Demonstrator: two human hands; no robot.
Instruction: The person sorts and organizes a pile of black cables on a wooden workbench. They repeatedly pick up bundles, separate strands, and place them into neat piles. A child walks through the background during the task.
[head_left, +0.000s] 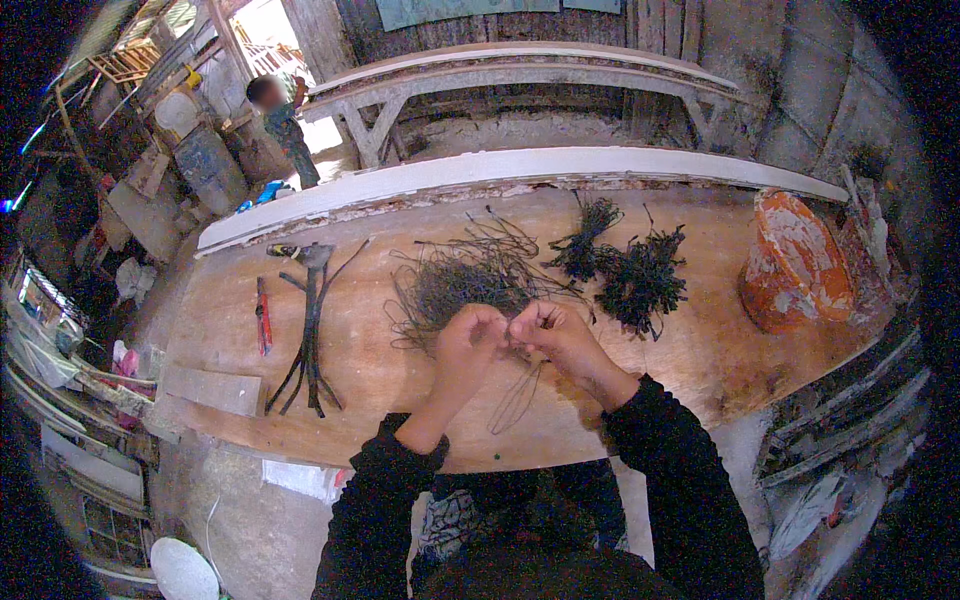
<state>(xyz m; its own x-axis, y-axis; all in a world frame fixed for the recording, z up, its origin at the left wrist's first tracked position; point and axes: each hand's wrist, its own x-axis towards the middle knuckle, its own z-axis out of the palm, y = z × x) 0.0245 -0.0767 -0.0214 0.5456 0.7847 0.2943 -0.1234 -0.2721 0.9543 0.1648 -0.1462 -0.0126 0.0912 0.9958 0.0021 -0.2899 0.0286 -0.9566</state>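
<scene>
Head view: strands [460, 276]; handle [284, 251] markings unreadable

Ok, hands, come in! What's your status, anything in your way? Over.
Left hand and right hand: close together, exact grip unclear. Thin loop: hanging below them. Possible snag: tangled dark pile just beyond the hands.

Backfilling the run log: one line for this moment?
left hand, right hand: fingertips close together, exact grip unclear | thin dark loop: below them | tangled strand pile: just beyond | orange bucket: right of pile
</scene>
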